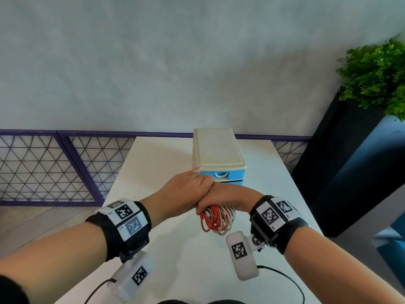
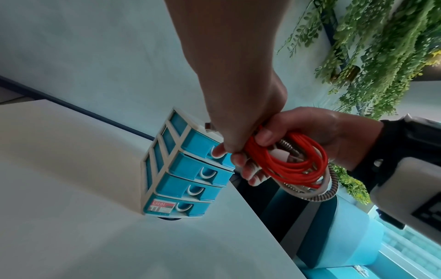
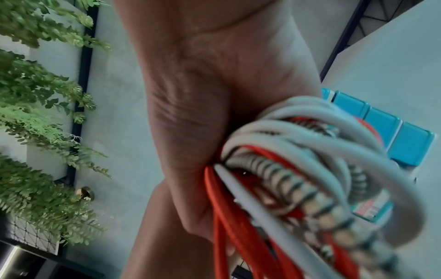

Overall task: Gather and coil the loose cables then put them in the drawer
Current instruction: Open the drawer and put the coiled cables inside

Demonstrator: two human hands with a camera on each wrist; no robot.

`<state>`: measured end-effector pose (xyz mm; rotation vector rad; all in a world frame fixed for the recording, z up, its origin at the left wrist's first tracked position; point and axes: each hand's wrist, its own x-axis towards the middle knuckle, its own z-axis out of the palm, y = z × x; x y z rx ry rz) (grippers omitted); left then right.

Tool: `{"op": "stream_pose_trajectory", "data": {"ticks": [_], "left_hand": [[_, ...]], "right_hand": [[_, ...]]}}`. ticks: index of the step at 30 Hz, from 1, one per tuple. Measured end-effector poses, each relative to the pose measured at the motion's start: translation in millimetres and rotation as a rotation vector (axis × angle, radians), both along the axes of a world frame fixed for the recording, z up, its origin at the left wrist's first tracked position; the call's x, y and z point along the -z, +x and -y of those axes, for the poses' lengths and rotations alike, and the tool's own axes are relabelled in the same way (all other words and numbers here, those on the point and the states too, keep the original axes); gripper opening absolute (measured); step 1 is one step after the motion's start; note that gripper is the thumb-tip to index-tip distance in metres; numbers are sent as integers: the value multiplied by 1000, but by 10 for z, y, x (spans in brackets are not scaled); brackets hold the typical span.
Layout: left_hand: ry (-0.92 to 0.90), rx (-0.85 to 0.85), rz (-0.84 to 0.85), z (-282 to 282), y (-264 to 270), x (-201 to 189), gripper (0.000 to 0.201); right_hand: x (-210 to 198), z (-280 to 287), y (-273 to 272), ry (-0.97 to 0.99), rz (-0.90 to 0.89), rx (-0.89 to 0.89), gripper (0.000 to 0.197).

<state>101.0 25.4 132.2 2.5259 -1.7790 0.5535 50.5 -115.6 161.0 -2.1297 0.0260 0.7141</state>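
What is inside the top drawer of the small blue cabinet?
Nothing shows: the top drawer looks closed, its contents hidden. A left hand fingertip is at its handle; the right hand grips the coiled cables.

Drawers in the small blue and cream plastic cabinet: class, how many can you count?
4, stacked in the blue and cream plastic cabinet: top drawer at the left hand's fingertips, second, third, bottom labelled one. The head view hides the lower ones.
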Motion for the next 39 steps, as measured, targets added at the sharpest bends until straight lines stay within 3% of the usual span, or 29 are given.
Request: {"op": "stream_pose_trajectory", "data": {"ticks": [7, 12, 15, 18, 24, 28, 30, 35, 37, 39], "left_hand": [[130, -261, -195, 16, -62, 0, 31], [183, -445, -254, 27, -8, 16, 40], [115, -405, -280, -43, 26, 13, 30], [56, -323, -299, -90, -8, -19, 17], [-58, -251, -335, -128, -108, 20, 22], [-73, -228, -379, -78, -167, 31, 17], [-46, -242, -377, -28, -173, 49, 12], [9, -288, -448, 196, -80, 107, 18], [42, -280, -430, 291, -5, 134, 33], [73, -265, -476, 348, 61, 113, 61]], "right_hand": [[97, 58, -7, -329, 173, 21, 52], [213, -109, -235, -734, 644, 16, 84], [411, -130, -311, -941, 737, -25, 104], [517, -32, -294, -904, 783, 38, 94], [338, 84, -236, -550, 588, -17, 74], [366, 215, -196, -423, 507, -48, 28], [398, 276, -187, -432, 489, -64, 16], [410, 445, -127, -476, 446, -72, 13], [420, 535, -82, -513, 449, -69, 22], [444, 626, -29, -561, 466, -81, 29]]}}
